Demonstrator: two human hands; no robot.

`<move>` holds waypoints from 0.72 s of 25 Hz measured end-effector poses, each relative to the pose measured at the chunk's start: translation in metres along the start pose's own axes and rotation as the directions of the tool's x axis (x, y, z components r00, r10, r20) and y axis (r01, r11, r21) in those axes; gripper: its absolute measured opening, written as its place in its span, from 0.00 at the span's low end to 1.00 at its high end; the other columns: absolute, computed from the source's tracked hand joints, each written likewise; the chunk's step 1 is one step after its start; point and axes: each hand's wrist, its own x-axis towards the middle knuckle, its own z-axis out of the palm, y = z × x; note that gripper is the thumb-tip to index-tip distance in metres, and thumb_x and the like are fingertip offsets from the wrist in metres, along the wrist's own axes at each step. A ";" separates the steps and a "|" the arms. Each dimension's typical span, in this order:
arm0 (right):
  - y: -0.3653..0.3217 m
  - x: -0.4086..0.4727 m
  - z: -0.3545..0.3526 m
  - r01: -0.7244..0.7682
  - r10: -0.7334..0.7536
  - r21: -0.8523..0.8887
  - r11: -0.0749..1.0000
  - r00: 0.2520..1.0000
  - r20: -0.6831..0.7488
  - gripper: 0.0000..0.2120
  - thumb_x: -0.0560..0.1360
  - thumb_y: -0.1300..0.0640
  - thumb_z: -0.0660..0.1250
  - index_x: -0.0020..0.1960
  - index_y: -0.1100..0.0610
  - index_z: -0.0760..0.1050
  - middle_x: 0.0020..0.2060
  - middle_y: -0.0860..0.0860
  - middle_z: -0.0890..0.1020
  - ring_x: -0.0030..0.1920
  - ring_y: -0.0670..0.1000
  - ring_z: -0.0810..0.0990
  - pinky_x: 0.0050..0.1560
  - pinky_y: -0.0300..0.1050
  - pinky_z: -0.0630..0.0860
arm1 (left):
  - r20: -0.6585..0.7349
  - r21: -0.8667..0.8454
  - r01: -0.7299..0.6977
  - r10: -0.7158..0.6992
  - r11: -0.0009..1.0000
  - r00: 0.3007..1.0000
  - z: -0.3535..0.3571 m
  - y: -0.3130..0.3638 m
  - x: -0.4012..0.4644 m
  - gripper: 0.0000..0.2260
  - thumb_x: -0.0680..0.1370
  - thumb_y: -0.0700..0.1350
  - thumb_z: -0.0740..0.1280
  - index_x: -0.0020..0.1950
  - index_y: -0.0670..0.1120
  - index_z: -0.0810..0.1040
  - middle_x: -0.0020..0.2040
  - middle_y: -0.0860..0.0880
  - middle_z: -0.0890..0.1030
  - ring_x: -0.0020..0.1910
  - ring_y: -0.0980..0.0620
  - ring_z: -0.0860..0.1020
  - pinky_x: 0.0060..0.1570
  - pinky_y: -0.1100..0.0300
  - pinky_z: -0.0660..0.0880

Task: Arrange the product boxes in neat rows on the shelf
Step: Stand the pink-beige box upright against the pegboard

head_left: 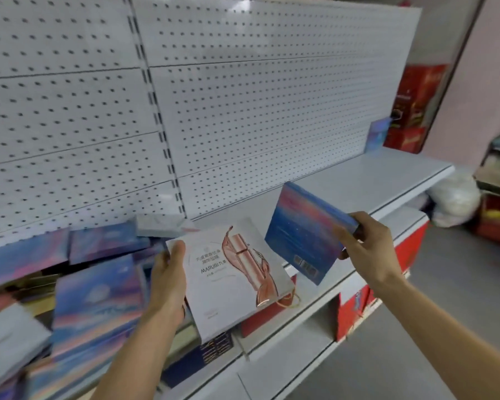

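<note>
My left hand (168, 281) grips the left edge of a flat white box (231, 275) printed with a rose-gold tube, held tilted above the shelf's front edge. My right hand (367, 249) pinches the right edge of a blue and pink sky-patterned box (303, 232), lifted and tilted over the white shelf (373, 180). Several more sky-patterned boxes (96, 301) lie in a loose pile on the shelf at the left. One small blue box (377, 134) stands upright at the shelf's far right end against the pegboard.
A white pegboard back panel (243, 96) rises behind the shelf. Red boxes (413, 108) stand beyond the shelf's right end. Lower shelves hold red and dark boxes (352, 310). A white bag (453, 200) lies on the grey floor at the right.
</note>
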 end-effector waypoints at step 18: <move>0.143 0.195 -0.070 0.677 -0.633 -0.446 0.585 0.725 0.271 0.12 0.75 0.58 0.67 0.58 0.57 0.79 0.58 0.50 0.81 0.62 0.53 0.76 0.54 0.51 0.80 | 0.273 0.114 -0.104 0.070 0.988 0.959 0.275 -0.021 0.117 0.08 0.75 0.49 0.72 0.51 0.60 0.80 0.50 0.38 0.80 0.43 0.41 0.80 0.43 0.48 0.80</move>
